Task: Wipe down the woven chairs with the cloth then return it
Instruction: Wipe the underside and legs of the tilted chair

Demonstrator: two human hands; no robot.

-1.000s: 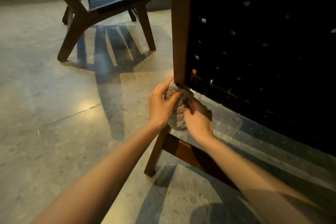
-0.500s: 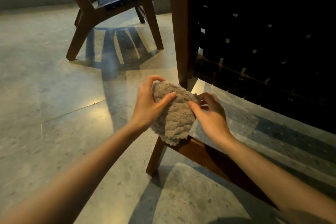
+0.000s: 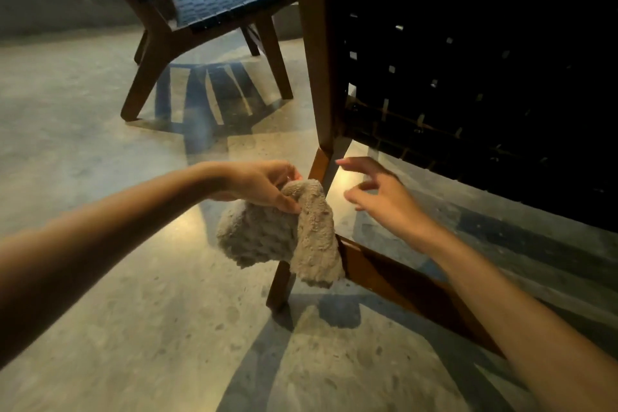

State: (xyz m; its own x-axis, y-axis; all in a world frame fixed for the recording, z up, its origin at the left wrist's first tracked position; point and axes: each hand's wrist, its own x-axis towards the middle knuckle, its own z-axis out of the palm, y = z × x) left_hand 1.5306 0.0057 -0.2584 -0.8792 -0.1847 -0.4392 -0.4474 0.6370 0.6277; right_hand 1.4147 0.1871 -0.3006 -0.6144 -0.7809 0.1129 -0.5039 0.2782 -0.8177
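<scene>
The beige cloth (image 3: 281,234) hangs just below centre, its top fold pinched in the left hand (image 3: 261,182) fingers. At its 3 o'clock the right hand (image 3: 384,199) hovers, fingers apart and empty, beside the near woven chair (image 3: 317,60). The far woven chair (image 3: 220,0) stands at 12 o'clock.

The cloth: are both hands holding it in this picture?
No, only the left hand grips the cloth; the right hand is open and apart from it.

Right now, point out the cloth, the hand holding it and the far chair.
cloth (image 3: 267,237), head view, on its hanging bunched middle.
left hand (image 3: 257,182), head view, on the back of the hand.
far chair (image 3: 227,0), head view, on its woven seat.
</scene>
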